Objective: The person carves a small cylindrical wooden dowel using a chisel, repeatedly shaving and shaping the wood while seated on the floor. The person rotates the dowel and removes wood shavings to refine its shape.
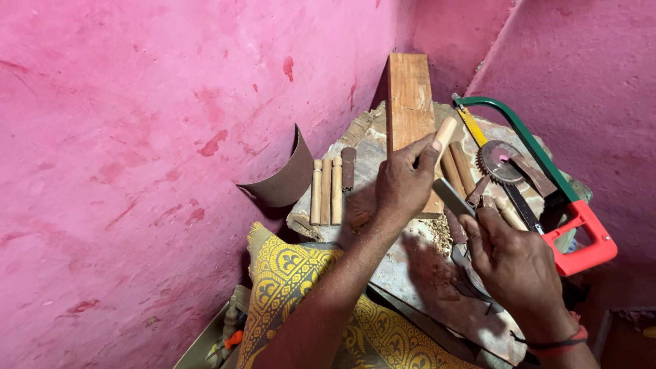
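My left hand (402, 183) grips a short pale wooden dowel (445, 131), holding it tilted against the side of an upright wooden plank (408, 102). My right hand (512, 263) holds a flat grey metal file (454, 197), its tip pointing up toward the dowel just below my left hand. Both hands work above a rough stone slab (424, 273) dusted with wood shavings.
Three turned wooden pegs (326, 193) and a dark one lie at the slab's left edge beside a curled sheet of sandpaper (281, 179). A green and red hacksaw (547, 184), a toothed round blade (499, 162) and more dowels lie to the right. Pink walls close in. Yellow patterned cloth (294, 287) covers my lap.
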